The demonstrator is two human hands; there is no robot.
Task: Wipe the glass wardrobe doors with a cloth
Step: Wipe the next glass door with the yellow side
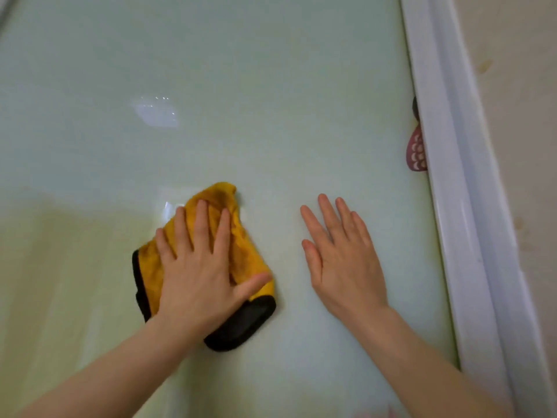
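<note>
Your two forearms come in from the bottom of the view, and both hands lie flat on the glass wardrobe door (241,86). Your left hand (202,267) presses the yellow microfibre cloth (241,251) against the pane, fingers straight and spread, thumb stretched out across the cloth's lower right part; that grip is apart, laid on the cloth and not curled round it. The cloth is crumpled, with its black edging (241,324) showing below and to the left of the palm, and its long axis runs from the lower corner up and slightly right to a yellow tip above your fingertips. Your right hand (343,260) holds nothing: its fingers are straight and close together, and it appears to rest bare on the glass, near the cloth but apart from it.

To the right of that hand stands the white door frame (470,206), with a small pink patterned object (416,152) peeking out at its edge. Unwiped-looking glass lies mostly above and to the left of the cloth, so the next stroke probably belongs to your left hand, which already has the cloth under it. Your right hand seems only to brace you.
</note>
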